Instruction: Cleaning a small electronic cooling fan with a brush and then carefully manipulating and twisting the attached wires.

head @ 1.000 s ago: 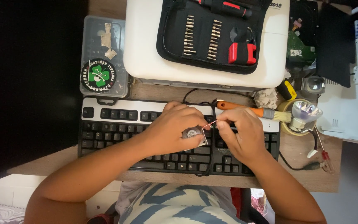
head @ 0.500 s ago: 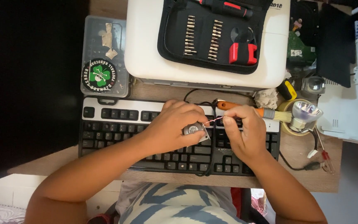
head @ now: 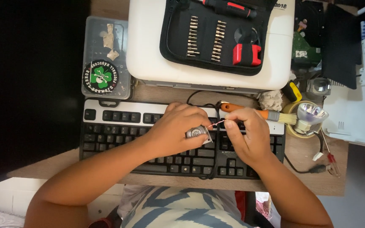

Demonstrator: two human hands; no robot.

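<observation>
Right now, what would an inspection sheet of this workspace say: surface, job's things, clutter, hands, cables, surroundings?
Surface: wooden desk, mostly covered.
Job's things: small round metal part with thin red-white wires, held above a black keyboard.
Clutter: open bit kit on a white box; clear case; brush; projector bulb.
Hands: left hand grips the part; right hand pinches the wires.
Cables: black cable crosses the keyboard; another at the desk's right.
Surroundings: dark area at left, white casing at right.
</observation>
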